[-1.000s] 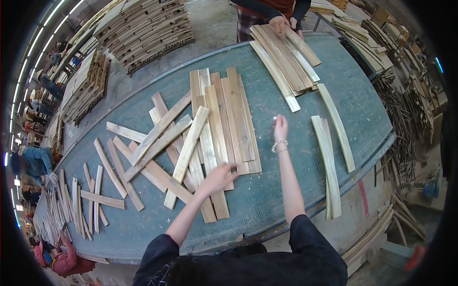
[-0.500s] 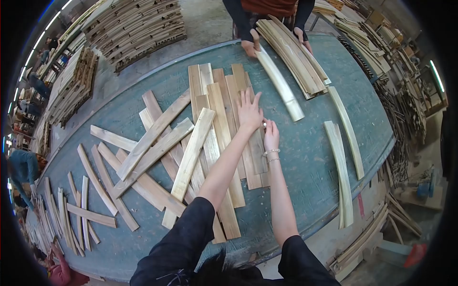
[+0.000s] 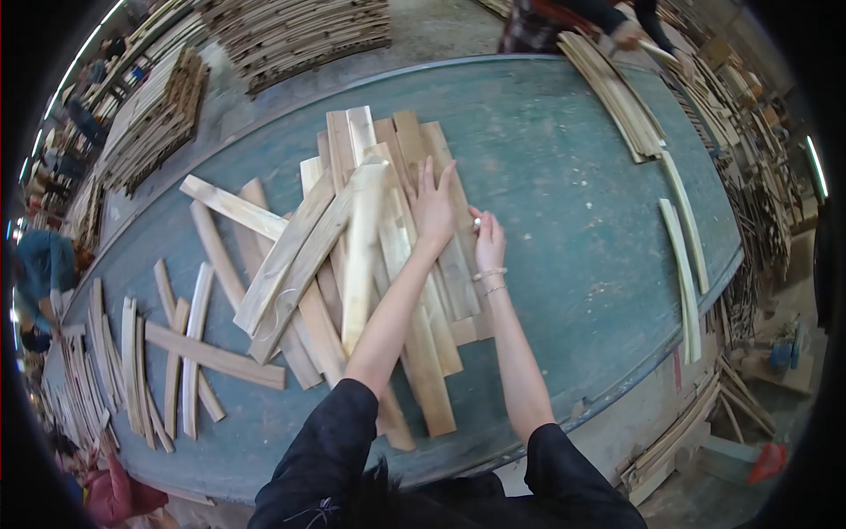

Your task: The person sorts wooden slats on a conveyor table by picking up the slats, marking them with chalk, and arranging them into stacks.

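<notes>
My left hand point(image 3: 434, 207) lies with fingers spread on the right part of a heap of wooden slats point(image 3: 429, 379). Just to its right is my right hand point(image 3: 489, 247), its fingers curled together beside the slats' right edge. A small white spot point(image 3: 477, 223) shows at those fingers; whether it is a ring or something held is unclear. Beaded bracelets point(image 3: 490, 274) circle my right wrist. Left of my left forearm, several slats cross over one another, one pale slat point(image 3: 361, 264) lying on top and blurred.
At the far right end of the green table point(image 3: 564, 256), a co-worker's hand point(image 3: 628, 35) is above a stack of slats point(image 3: 612, 97). Two pale slats point(image 3: 680, 282) lie near the right edge. More slats point(image 3: 216, 354) are scattered left. Stacked wood point(image 3: 300, 40) stands behind.
My view has shifted. The co-worker's hands and slat stack have moved right, and the co-worker's arms now reach past the stack. Slats left of my hands have bunched closer to them.
</notes>
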Demonstrator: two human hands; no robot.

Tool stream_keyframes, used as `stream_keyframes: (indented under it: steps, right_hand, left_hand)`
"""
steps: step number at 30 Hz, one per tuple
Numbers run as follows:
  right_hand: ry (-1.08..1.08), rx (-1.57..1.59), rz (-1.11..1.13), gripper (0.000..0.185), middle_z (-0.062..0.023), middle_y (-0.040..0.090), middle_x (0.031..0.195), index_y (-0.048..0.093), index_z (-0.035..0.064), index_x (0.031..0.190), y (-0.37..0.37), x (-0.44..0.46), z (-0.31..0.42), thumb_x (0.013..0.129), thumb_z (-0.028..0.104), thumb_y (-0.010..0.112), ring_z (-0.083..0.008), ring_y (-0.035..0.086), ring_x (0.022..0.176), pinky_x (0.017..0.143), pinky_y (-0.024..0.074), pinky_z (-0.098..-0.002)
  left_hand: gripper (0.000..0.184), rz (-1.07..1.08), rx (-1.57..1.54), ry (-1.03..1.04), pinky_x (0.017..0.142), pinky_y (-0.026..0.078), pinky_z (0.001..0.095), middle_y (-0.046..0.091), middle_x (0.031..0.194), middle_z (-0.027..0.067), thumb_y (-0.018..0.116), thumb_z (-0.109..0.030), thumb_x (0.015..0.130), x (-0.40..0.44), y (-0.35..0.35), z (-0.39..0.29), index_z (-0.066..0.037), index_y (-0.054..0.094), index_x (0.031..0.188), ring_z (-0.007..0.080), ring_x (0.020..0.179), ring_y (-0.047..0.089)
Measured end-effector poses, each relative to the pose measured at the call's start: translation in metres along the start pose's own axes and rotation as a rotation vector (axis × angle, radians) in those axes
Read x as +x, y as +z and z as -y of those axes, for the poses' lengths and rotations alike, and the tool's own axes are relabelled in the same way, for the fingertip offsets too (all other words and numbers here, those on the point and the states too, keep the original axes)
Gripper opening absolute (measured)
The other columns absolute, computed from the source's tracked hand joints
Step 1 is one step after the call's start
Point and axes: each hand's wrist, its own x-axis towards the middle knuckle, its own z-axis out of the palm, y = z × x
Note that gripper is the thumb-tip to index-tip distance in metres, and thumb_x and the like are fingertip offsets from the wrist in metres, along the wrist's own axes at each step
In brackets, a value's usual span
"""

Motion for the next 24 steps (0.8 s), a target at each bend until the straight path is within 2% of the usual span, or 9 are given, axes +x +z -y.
stream_keyframes:
  steps: [8, 9, 10, 12, 14, 17, 19, 21, 24]
  right_hand:
    - [0.001, 0.263, 0.206, 0.035, -0.0099, 0.057, 0.083, 0.056, 0.0028, 0.1, 0.184, -0.184, 0.059, 0.09, 0.025, 0.031, -0.0174, 0.053, 0.073, 0.068, 0.041, -0.0288]
    - [0.268, 0.633, 0.384, 0.036, -0.011, 0.057, 0.084, 0.055, 0.002, 0.1, 0.197, -0.213, 0.09, 0.09, 0.025, 0.03, -0.0193, 0.054, 0.079, 0.072, 0.0411, -0.0299]
    - [0.285, 0.634, 0.439, 0.036, -0.011, 0.057, 0.084, 0.055, 0.002, 0.1, 0.219, -0.245, 0.098, 0.09, 0.025, 0.03, -0.0193, 0.054, 0.079, 0.072, 0.0411, -0.0299]
    - [0.034, 0.331, 0.504, 0.036, -0.0105, 0.058, 0.085, 0.056, 0.0008, 0.099, 0.259, -0.308, 0.109, 0.09, 0.024, 0.029, -0.0192, 0.054, 0.083, 0.074, 0.0408, -0.0302]
    - [0.049, 0.286, 0.368, 0.036, -0.0083, 0.058, 0.088, 0.056, -0.0008, 0.099, 0.282, -0.34, 0.117, 0.09, 0.021, 0.028, -0.0175, 0.053, 0.086, 0.077, 0.0391, -0.0284]
    - [0.118, 0.469, 0.235, 0.036, -0.0077, 0.058, 0.09, 0.056, -0.0008, 0.098, 0.293, -0.357, 0.109, 0.09, 0.02, 0.029, -0.0164, 0.051, 0.091, 0.08, 0.0375, -0.0278]
    - [0.154, 0.546, 0.227, 0.035, -0.0073, 0.057, 0.091, 0.057, -0.0012, 0.097, 0.276, -0.365, 0.117, 0.089, 0.02, 0.03, -0.015, 0.05, 0.084, 0.076, 0.038, -0.0272]
    - [-0.075, 0.353, 0.279, 0.036, -0.0072, 0.057, 0.089, 0.057, -0.0017, 0.096, 0.239, -0.373, 0.12, 0.09, 0.022, 0.031, -0.0128, 0.046, 0.075, 0.071, 0.0375, -0.0252]
    - [-0.038, 0.177, 0.19, 0.039, -0.0061, 0.058, 0.087, 0.058, -0.0013, 0.092, 0.201, -0.361, 0.104, 0.091, 0.026, 0.031, -0.0107, 0.042, 0.067, 0.064, 0.0364, -0.0229]
  left_hand:
    - [0.041, 0.06, -0.12, 0.077, 0.095, 0.029, 0.0409, 0.039, 0.117, 0.0183, 0.052, -0.007, 0.07, -0.11, -0.194, 0.141, -0.005, 0.046, 0.11, 0.0324, 0.113, 0.036]
    - [0.04, 0.046, -0.11, 0.013, 0.092, 0.032, 0.0411, 0.039, 0.117, 0.0175, 0.053, -0.007, 0.069, -0.127, -0.227, 0.15, -0.004, 0.047, 0.109, 0.0315, 0.109, 0.038]
    - [0.04, 0.031, -0.078, -0.03, 0.092, 0.032, 0.0411, 0.039, 0.117, 0.0175, 0.053, -0.007, 0.069, -0.143, -0.266, 0.162, -0.004, 0.047, 0.109, 0.0315, 0.109, 0.038]
    - [0.036, -0.111, 0.046, -0.309, 0.089, 0.034, 0.0388, 0.043, 0.113, 0.0162, 0.052, -0.006, 0.071, -0.187, -0.352, 0.193, -0.005, 0.047, 0.107, 0.0306, 0.105, 0.042]
    - [0.033, -0.305, -0.029, -0.529, 0.087, 0.035, 0.0367, 0.049, 0.104, 0.0151, 0.05, -0.005, 0.073, -0.244, -0.426, 0.221, -0.005, 0.048, 0.106, 0.0301, 0.101, 0.046]
    - [0.029, -0.374, 0.182, -0.602, 0.081, 0.038, 0.035, 0.053, 0.096, 0.0139, 0.05, -0.006, 0.076, -0.314, -0.522, 0.245, -0.005, 0.048, 0.104, 0.0282, 0.092, 0.05]
    - [0.027, -0.416, -0.085, -0.993, 0.075, 0.04, 0.0344, 0.053, 0.093, 0.0132, 0.05, -0.009, 0.078, -0.352, -0.556, 0.262, -0.004, 0.047, 0.104, 0.0256, 0.085, 0.052]
    - [0.027, -0.358, -0.075, -0.93, 0.073, 0.041, 0.0337, 0.053, 0.091, 0.0129, 0.05, -0.01, 0.078, -0.371, -0.569, 0.282, -0.004, 0.047, 0.105, 0.0247, 0.083, 0.053]
    - [0.029, -0.265, -0.065, -0.797, 0.075, 0.041, 0.0343, 0.051, 0.092, 0.014, 0.052, -0.011, 0.077, -0.36, -0.553, 0.31, -0.004, 0.047, 0.105, 0.0261, 0.085, 0.052]
